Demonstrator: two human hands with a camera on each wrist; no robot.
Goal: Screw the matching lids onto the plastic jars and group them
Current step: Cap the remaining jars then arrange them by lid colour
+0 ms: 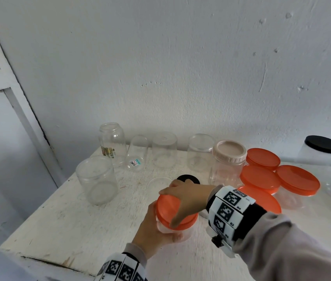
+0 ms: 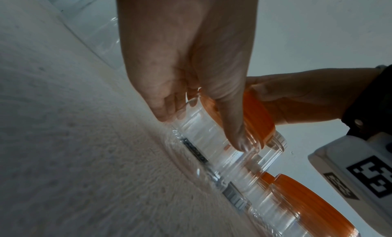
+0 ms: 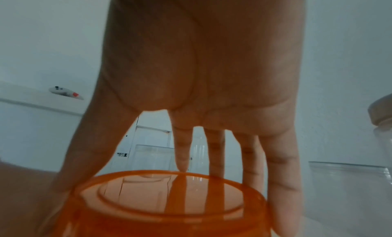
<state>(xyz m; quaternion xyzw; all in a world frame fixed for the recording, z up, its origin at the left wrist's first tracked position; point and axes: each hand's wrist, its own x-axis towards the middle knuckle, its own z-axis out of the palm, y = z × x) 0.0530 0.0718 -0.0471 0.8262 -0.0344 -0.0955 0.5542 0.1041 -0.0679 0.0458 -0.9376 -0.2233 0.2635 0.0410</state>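
A short clear plastic jar (image 1: 178,233) (image 2: 212,140) stands near the front of the white table (image 1: 63,220), with an orange lid (image 1: 170,207) (image 2: 256,116) (image 3: 169,198) on top of it. My left hand (image 1: 150,230) (image 2: 191,73) wraps around the jar's body from the left. My right hand (image 1: 186,197) (image 3: 201,73) comes from above, thumb and fingers spread down around the lid's rim and gripping it. Several other jars with orange lids (image 1: 259,178) stand grouped at the right.
Several clear lidless jars (image 1: 96,179) line the back and left of the table beside a jar with a beige lid (image 1: 229,152). A loose black lid (image 1: 189,178) and a clear lid (image 1: 158,182) lie behind my hands. A black-lidded jar (image 1: 320,153) stands far right.
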